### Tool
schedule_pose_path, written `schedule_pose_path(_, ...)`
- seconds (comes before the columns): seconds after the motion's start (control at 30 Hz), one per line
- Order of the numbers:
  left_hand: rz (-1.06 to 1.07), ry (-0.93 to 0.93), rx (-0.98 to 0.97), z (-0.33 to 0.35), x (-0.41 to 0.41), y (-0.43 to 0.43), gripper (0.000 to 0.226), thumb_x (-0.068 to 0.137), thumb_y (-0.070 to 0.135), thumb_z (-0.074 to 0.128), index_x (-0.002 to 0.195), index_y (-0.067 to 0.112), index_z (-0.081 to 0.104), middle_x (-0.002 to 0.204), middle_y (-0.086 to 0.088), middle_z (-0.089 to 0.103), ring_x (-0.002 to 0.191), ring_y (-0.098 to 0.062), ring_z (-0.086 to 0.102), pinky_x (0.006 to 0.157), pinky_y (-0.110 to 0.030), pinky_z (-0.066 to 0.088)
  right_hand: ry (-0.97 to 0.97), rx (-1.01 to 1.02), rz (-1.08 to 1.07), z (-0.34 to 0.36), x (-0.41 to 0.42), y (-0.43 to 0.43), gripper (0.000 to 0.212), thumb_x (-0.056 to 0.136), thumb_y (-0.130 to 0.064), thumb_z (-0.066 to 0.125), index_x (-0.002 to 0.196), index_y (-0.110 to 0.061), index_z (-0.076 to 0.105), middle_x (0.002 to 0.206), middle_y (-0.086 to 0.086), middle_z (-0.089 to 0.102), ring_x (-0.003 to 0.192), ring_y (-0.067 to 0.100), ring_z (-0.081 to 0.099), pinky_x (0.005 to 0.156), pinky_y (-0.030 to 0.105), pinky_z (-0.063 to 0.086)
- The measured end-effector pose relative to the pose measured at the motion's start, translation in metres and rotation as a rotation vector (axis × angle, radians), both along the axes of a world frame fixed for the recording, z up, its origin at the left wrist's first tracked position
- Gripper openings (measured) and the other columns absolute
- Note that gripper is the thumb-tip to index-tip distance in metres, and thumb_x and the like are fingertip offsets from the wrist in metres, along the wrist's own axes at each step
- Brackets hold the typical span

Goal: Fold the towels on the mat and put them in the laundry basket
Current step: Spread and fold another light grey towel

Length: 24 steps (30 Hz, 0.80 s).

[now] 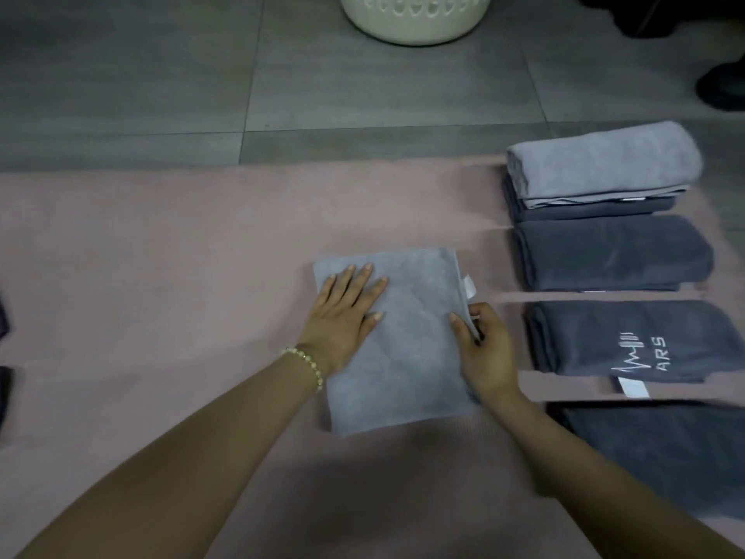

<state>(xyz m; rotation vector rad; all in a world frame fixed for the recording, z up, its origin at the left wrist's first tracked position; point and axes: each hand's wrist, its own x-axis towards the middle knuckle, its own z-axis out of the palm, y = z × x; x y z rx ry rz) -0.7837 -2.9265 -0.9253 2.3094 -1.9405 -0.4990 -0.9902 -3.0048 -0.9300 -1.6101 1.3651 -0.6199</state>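
Note:
A light grey towel (pixel 411 349), folded into a rectangle, lies on the pink mat (pixel 181 256) in the middle of the view. My left hand (pixel 346 316) presses flat on its left part with straight fingers. My right hand (pixel 481 344) pinches the towel's right edge just below a white tag. The cream laundry basket (pixel 415 18) stands on the floor beyond the mat, cut off by the top edge.
Folded towels lie in a column on the mat's right side: a light grey one (pixel 604 163) on a dark one, a dark grey one (pixel 612 252), one with white lettering (pixel 637 340), another (pixel 661 457) at the bottom. Dark cloth (pixel 4 316) shows at the left edge. Grey floor tiles lie beyond.

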Motion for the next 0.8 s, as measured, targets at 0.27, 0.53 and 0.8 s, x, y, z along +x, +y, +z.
schedule_pose_path(0.27, 0.164, 0.049, 0.104, 0.005, 0.018, -0.059, 0.076, 0.085, 0.069, 0.033, 0.144, 0.022, 0.031, 0.138, -0.007, 0.039, 0.128, -0.027, 0.032, 0.106, -0.034, 0.021, -0.007, 0.142, -0.084, -0.007, -0.004, -0.005, 0.028, 0.083, -0.037, 0.068, 0.069, -0.017, 0.054, 0.067, 0.003, 0.061, 0.06, 0.015, 0.054, 0.057, 0.031, 0.046)
schedule_pose_path(0.53, 0.132, 0.477, 0.661, 0.068, 0.048, -0.094, 0.036, 0.075, 0.041, 0.076, 0.106, 0.028, 0.064, 0.1, 0.006, 0.07, 0.086, -0.01, 0.067, 0.076, -0.022, 0.052, -0.073, 0.266, -0.023, 0.0, -0.009, -0.007, 0.033, 0.08, -0.042, 0.07, 0.077, -0.011, 0.058, 0.067, 0.003, 0.057, 0.061, 0.011, 0.051, 0.062, 0.03, 0.046)
schedule_pose_path(0.8, 0.438, 1.279, 0.763, 0.129, 0.044, -0.031, 0.059, 0.062, 0.026, 0.082, 0.117, 0.011, 0.066, 0.118, -0.013, 0.066, 0.108, -0.03, 0.063, 0.09, -0.042, 0.053, -0.006, 0.231, -0.068, 0.027, -0.023, 0.017, 0.046, 0.073, -0.05, 0.071, 0.094, -0.016, 0.048, 0.078, -0.003, 0.053, 0.07, 0.011, 0.053, 0.063, 0.017, 0.044)
